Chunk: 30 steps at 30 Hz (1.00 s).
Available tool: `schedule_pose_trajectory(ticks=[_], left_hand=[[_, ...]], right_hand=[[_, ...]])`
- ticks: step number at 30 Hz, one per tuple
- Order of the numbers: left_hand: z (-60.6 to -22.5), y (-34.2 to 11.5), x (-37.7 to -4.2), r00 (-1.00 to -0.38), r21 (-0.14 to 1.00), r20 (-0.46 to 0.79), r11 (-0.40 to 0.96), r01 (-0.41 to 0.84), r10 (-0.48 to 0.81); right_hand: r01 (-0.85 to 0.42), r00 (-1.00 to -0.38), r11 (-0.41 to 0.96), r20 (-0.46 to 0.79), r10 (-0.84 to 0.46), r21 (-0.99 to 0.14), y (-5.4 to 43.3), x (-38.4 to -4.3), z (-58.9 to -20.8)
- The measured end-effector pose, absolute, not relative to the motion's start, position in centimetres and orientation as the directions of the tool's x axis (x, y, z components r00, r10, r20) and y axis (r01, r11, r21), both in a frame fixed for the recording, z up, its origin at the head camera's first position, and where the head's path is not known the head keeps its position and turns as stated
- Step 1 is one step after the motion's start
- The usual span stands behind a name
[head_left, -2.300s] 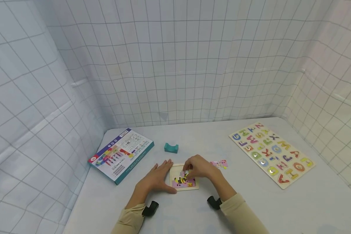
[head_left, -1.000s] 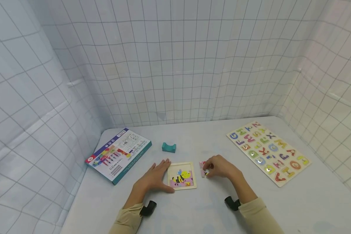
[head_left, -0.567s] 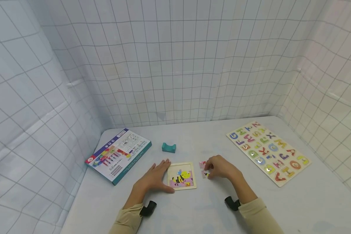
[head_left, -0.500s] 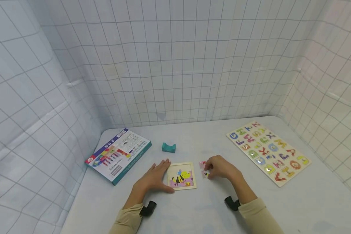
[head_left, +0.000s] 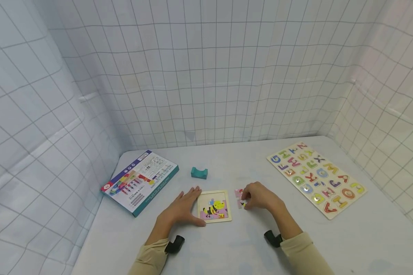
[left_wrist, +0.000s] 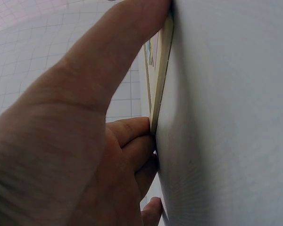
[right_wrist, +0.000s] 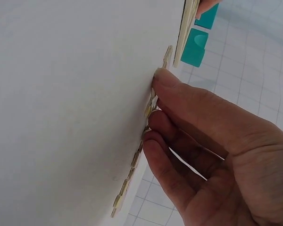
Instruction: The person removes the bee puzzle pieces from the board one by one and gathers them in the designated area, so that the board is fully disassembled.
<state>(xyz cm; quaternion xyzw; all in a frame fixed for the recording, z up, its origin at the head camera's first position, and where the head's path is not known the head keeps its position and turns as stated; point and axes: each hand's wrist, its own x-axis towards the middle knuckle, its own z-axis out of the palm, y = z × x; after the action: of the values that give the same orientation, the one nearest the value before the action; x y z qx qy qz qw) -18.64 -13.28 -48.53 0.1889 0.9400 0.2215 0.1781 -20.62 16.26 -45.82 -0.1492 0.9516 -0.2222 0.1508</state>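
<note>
A small wooden puzzle frame point(head_left: 229, 206) lies in front of me, partly filled with a yellow-and-black bee picture point(head_left: 213, 209). My left hand point(head_left: 182, 209) rests spread along its left side, thumb at the near corner and fingertips at the far one; the left wrist view shows the frame's edge point(left_wrist: 163, 70) between them. Just right of the frame, my right hand point(head_left: 261, 196) pinches a flat puzzle piece point(right_wrist: 150, 104) between thumb and fingers, close to the table. Other pink pieces point(head_left: 238, 193) lie beside it, partly hidden by the hand.
Behind the frame stands a teal curved block point(head_left: 199, 173). A flat printed box point(head_left: 141, 183) lies at the left, and a wooden alphabet board point(head_left: 316, 179) at the right. Grid-patterned cloth walls point(head_left: 206, 84) enclose the table's back and sides.
My right hand has left the frame, where it was over the bee's head, and moved right to the loose pieces. Over the last half second it barely moves. The left hand keeps its place.
</note>
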Motion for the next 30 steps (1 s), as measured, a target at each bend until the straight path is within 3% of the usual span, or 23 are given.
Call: schedule_pose_trajectory(ticks=[20,30], left_hand=[[-48.2,-13.3,-18.5,-0.87,0.507,-0.241,0.82,0.264,0.43],[-48.4,-13.4,-18.7,-0.87,0.489,-0.254,0.832,0.261,0.422]], right_hand=[[-0.243,-0.893,0.783,-0.183,-0.411,-0.573,13.0,-20.6,-45.0],[-0.307,-0.84,0.76,-0.211,-0.499,-0.573,9.8,-21.1,-45.5]])
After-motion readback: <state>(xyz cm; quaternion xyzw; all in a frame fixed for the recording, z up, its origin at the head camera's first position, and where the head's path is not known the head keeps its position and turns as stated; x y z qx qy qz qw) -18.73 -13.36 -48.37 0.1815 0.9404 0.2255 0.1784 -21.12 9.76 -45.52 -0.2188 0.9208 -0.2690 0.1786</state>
